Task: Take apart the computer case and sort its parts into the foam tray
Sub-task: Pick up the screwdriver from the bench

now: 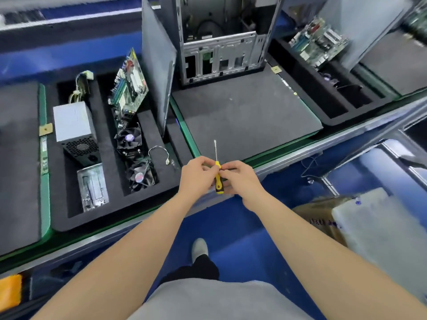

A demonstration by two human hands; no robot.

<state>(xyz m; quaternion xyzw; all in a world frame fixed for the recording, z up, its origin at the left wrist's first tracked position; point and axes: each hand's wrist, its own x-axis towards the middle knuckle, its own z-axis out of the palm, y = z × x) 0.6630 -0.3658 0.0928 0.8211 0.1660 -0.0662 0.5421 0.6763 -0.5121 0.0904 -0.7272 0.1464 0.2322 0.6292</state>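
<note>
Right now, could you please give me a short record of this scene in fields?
Tool: yellow-and-black-handled screwdriver, shaft pointing away from the person
Left hand: pinches the handle near its top
Right hand: holds the handle
Case: open grey metal computer case, upright on a dark mat
Tray: black foam tray, left of the case
In tray: grey power supply box, green motherboard, two black fans, grey side panel
</note>
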